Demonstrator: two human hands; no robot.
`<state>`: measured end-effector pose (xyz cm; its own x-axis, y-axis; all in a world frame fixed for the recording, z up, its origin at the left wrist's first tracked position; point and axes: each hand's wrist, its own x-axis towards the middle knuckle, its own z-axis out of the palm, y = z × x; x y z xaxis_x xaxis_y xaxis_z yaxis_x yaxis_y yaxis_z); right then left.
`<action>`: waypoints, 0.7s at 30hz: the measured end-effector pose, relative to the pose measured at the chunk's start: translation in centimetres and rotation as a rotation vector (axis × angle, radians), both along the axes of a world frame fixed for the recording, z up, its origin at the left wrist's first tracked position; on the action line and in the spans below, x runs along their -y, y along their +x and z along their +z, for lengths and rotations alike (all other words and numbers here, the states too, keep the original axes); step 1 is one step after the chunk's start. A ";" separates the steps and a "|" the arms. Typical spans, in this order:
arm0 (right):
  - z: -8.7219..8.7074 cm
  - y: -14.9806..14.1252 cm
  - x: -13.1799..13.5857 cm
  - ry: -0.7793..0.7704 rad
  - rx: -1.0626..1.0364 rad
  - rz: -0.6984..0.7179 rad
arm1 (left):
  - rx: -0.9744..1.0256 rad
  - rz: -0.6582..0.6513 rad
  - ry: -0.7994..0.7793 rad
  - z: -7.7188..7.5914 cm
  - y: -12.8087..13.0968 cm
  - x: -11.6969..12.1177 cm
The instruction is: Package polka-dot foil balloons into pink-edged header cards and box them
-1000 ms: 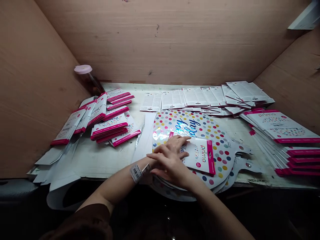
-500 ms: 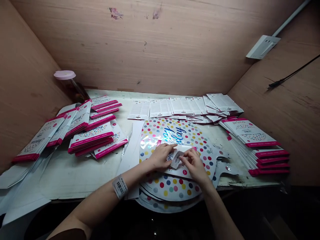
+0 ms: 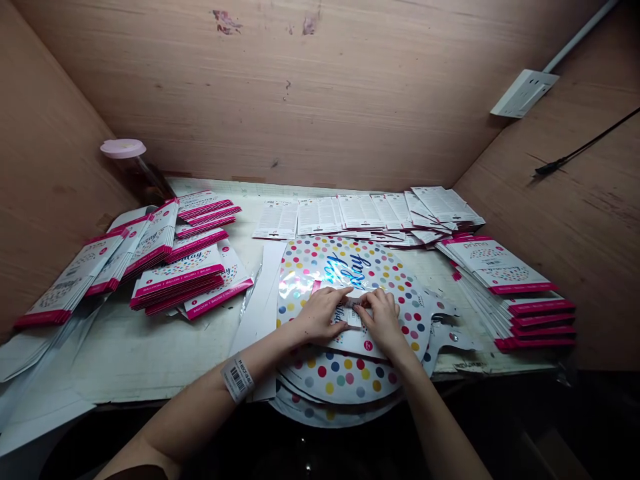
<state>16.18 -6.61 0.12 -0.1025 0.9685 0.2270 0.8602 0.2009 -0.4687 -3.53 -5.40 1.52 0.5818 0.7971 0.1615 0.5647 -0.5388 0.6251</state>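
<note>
A round foil balloon with coloured dots and blue lettering [image 3: 390,273] lies on top of a pile of like balloons at the table's near edge. A white card with a pink edge [image 3: 363,343] lies on it. My left hand [image 3: 320,313] presses flat on the card's left part, fingers stretched out. My right hand [image 3: 383,320] lies beside it, fingers curled on a small folded white paper [image 3: 353,313] between the two hands. A barcode wristband [image 3: 239,377] is on my left wrist.
Stacks of pink-edged packed cards [image 3: 175,273] cover the left of the table [image 3: 150,353], more stacks [image 3: 505,280] stand at the right. White leaflets [image 3: 360,213] lie in a row at the back. A pink-lidded jar [image 3: 131,167] stands back left. Wooden walls enclose the table.
The view has tilted up. My right hand came off my left hand, picked up a small folded paper, then pressed it down onto the card beside the left hand.
</note>
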 end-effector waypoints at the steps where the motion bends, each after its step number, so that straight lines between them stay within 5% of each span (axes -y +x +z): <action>1: -0.1 -0.1 0.1 -0.001 0.020 -0.016 | -0.001 -0.004 0.000 -0.1 0.0 0.0; 13: -0.4 -1.7 -2.2 0.044 0.230 -0.260 | 0.002 0.002 0.031 -0.9 0.0 -0.1; 17: -0.3 -1.2 1.7 0.043 0.286 -0.236 | -0.091 -0.019 0.027 -0.7 -0.2 0.0; 21: -2.4 0.3 7.8 0.131 0.318 -0.235 | -0.183 -0.112 -0.008 1.0 0.0 -0.4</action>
<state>16.49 -14.41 -2.23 0.0327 0.9391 0.3421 0.9875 0.0223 -0.1558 -3.56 -5.03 2.48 0.6857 0.7268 0.0390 0.6063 -0.6001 0.5219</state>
